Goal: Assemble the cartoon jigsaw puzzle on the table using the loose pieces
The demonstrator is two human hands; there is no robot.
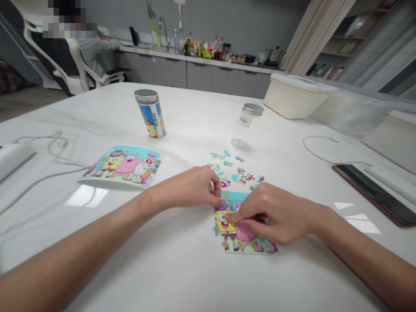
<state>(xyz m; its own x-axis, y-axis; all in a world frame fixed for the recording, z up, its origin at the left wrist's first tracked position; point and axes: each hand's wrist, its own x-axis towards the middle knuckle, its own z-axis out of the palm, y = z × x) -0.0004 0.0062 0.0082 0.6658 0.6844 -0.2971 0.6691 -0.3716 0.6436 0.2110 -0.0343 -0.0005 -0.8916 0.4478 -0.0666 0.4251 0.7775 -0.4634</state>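
Observation:
A partly joined cartoon jigsaw puzzle (246, 236) lies flat on the white table (156, 277). My left hand (195, 187) is at its upper left corner, thumb and fingers pinched together over the edge; what they hold, if anything, is too small to name. My right hand (273, 212) rests over the puzzle's right part, index finger touching the yellow figure and the other fingers curled under, hiding some of the picture. Several loose puzzle pieces (228, 164) are scattered just beyond both hands. A curved picture sheet (121, 167) with the same cartoon figures lies to the left.
A picture-wrapped jar (151, 115) and a clear jar (247, 123) stand farther back. Pale boxes (292, 97) are at the right rear, a dark phone (373, 195) and cable at right. White cables lie left. A person (97, 50) sits at the back left.

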